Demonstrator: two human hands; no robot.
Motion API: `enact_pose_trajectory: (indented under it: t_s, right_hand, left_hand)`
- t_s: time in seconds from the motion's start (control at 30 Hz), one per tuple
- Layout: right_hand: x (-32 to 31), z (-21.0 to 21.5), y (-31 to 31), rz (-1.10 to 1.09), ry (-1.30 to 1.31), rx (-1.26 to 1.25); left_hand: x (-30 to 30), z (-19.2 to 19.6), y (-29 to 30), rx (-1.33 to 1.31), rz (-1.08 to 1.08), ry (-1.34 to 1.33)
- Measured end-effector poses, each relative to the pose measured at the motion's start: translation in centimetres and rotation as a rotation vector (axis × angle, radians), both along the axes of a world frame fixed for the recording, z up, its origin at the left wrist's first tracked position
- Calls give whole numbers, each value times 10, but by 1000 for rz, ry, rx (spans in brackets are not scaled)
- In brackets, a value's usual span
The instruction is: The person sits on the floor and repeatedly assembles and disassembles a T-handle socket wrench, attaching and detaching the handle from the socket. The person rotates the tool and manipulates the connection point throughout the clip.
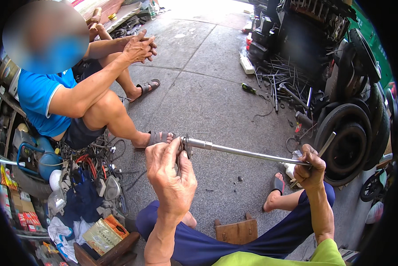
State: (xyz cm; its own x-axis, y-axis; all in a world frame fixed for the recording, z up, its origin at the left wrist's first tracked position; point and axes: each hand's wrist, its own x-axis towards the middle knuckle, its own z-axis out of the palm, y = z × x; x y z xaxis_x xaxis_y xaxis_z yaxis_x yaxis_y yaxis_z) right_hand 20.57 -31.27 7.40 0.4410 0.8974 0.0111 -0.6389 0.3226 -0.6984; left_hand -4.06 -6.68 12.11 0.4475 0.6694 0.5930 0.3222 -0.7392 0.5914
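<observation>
A long metal T-handle socket wrench [252, 154] stretches across in front of me above the floor. My right hand [312, 168] is closed around its handle end, where the crossbar sticks up past my fingers. At the other end, the socket meets a small dark metal part [188, 147] with a round edge. My left hand [172, 181] pinches that part between thumb and fingers. The fingers partly cover it, so its exact kind cannot be made out.
At left sits another person in a blue shirt [44, 97], hands together. Cables, cloths and boxes crowd the lower left. Loose tools [276, 91] and a green-handled screwdriver [248, 88] lie at right, near stacked tyres [345, 137]. A low wooden stool [236, 232] stands between my legs.
</observation>
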Motion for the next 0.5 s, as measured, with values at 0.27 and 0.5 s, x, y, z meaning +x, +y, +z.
enact_pose_trajectory:
  t_s: [0.27, 0.5]
  right_hand:
    - [7, 3, -8, -4, 7, 13]
    - [10, 7, -13, -15, -11, 40]
  left_hand:
    - [-1, 1, 8, -74, -189, -98]
    - [1, -3, 8, -418, -318, -294]
